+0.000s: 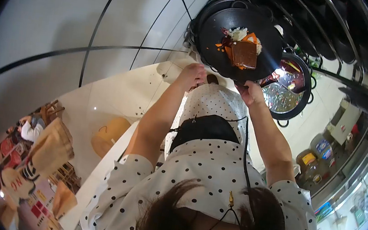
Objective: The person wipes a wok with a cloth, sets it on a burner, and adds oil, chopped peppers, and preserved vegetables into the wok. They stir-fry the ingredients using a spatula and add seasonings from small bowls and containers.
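A round black pot [221, 24] is tilted toward me at the top middle of the head view. In it lies a brown rectangular block [244, 55], with orange chunks, white minced bits and dark red pieces around it. My right hand [251, 93] is closed on the pot's near edge, thumb on top. Close to the pot's lower left edge is my left hand [192, 76]; its fingers are partly hidden, and I cannot tell whether it touches the pot. A second black pot [308, 86] with shiny liquid stands beyond my right hand.
More dark pots stack along a metal rack [348, 29] at the upper right. A white tiled wall [67, 20] rises on the left. Bottles [312, 163] stand on the lower right. A round tan object [109, 136] and a cardboard box [53, 145] are at lower left, near a person [32, 130].
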Motion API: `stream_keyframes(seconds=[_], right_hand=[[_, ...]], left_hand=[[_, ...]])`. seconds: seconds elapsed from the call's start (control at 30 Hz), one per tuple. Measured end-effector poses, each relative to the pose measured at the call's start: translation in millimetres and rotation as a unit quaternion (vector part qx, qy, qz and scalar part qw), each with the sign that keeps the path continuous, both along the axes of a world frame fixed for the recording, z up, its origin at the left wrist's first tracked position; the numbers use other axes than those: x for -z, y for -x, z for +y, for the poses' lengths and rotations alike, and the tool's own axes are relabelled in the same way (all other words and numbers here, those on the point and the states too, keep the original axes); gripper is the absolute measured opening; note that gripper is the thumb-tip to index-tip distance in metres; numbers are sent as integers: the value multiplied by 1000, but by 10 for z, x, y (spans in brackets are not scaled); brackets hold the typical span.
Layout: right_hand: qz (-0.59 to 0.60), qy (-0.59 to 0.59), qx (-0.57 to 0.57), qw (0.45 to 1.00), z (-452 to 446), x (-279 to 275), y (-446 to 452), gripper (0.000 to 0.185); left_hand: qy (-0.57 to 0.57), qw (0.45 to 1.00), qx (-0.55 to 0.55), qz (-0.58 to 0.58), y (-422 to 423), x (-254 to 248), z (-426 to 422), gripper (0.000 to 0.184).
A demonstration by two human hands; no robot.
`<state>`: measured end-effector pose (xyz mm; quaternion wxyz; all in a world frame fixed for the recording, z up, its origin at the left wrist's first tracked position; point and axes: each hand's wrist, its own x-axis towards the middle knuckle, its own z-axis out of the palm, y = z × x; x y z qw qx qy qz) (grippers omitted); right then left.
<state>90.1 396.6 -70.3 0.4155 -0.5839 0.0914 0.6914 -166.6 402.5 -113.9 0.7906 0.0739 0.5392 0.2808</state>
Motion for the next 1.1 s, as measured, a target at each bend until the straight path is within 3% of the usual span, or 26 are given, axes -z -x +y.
stream_keyframes(seconds=[0.1, 0.2, 0.23, 0.33, 0.53, 0.67, 0.73, 1.0, 1.1], right_hand=[[12, 22, 10, 1000, -9, -171, 108, 36], [-21, -13, 2, 1000, -180, -394, 221, 35], [-36, -18, 20, 999, -299, -557, 56, 43], [-47, -58, 53, 996, -559, -984, -19, 41], [-99, -83, 88, 988, -1240, -1710, -190, 37], [-153, -85, 121, 977, -1792, -1768, -493, 31], [-153, -76, 123, 978, -2026, -1847, -592, 29], [-163, -35, 160, 973, -2809, -1870, -1152, 20], [-149, -53, 163, 974, -2991, -1892, -1320, 20]], left_hand=[[29, 998, 49, 39, -35, -49, 315, 27], [18, 996, 78, 47, -24, 375, 295, 31], [-2, 998, 45, 47, -277, 362, 269, 33], [11, 995, 19, 100, -421, 29, 385, 19], [88, 984, 42, 146, -551, 287, 516, 14], [79, 982, 43, 165, -651, 217, 589, 17], [131, 979, 57, 145, -569, 343, 581, 19], [188, 971, -18, 149, -491, 204, 561, 14], [119, 977, -78, 157, -472, 184, 462, 14]])
